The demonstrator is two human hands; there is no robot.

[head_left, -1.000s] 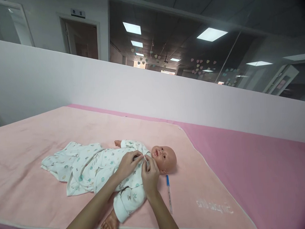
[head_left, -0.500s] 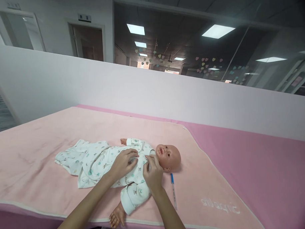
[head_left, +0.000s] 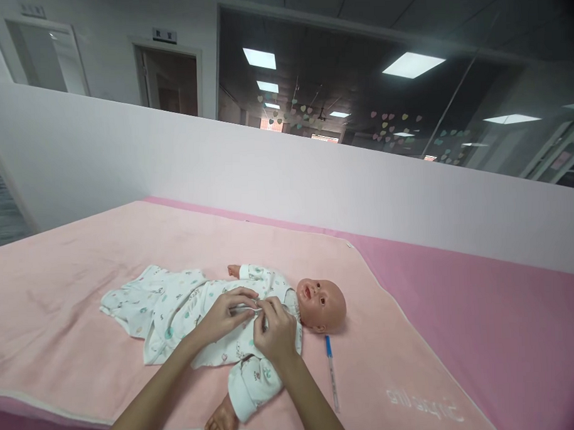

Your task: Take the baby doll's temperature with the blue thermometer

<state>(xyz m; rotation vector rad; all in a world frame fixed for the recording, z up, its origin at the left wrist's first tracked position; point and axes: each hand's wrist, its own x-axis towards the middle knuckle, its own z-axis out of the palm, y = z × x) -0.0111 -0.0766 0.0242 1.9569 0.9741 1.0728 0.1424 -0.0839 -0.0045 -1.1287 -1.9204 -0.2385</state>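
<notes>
— Where is the baby doll (head_left: 320,296)?
— On its back on the pink blanket (head_left: 81,247), near the front edge, head to the right.
— The hands?
— The left hand (head_left: 223,315) and right hand (head_left: 275,331) both pinch the printed romper (head_left: 177,300) at the chest, close together.
— Anything else?
— A blue-capped pen (head_left: 332,381) lies by the doll's head, nearer the front edge.

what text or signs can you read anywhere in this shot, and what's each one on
Nothing here reads clearly.
wording stitched on the blanket: upside down to the camera, too blurred to read.
door sign: too small to read.
corner sign at top left: too small to read.
romper: small prints, no letters visible.
</notes>
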